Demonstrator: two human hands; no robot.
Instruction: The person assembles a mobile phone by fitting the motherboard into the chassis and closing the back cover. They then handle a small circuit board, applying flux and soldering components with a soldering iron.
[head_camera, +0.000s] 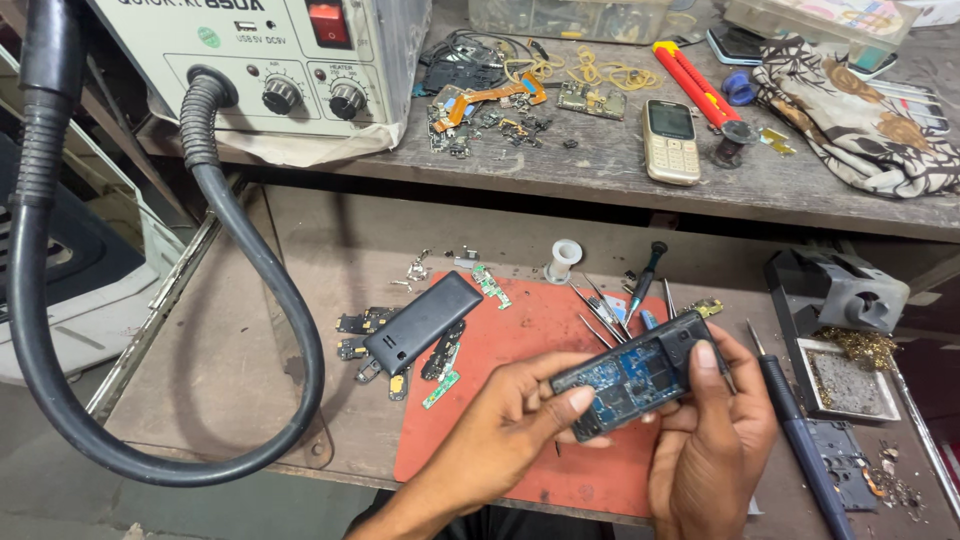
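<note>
Right hand (712, 440): fingers clamped on the upper right end of an opened phone body (634, 375), thumb pressed flat on its dark top edge.

Left hand (520, 420): fingers closed round the lower left end of the same phone body, thumb tip on the near edge beside the exposed blue circuit board.

Phone body: held above the red mat (520, 340), clear of it. Long axis slanted, low at the left hand, rising toward the right hand. Open face turned up. Each hand holds one end; neither is nearer.

Just beyond, on the mat: tweezers and probes (600, 315), a screwdriver (645, 275).

Left of the hands: black back cover (422, 322), lying over small board scraps.

Right: soldering iron (800, 440) on the desk (230, 360).

Upper shelf: a gold keypad phone (670, 140), a hot-air station (300, 60) and its black hose (250, 260).
</note>
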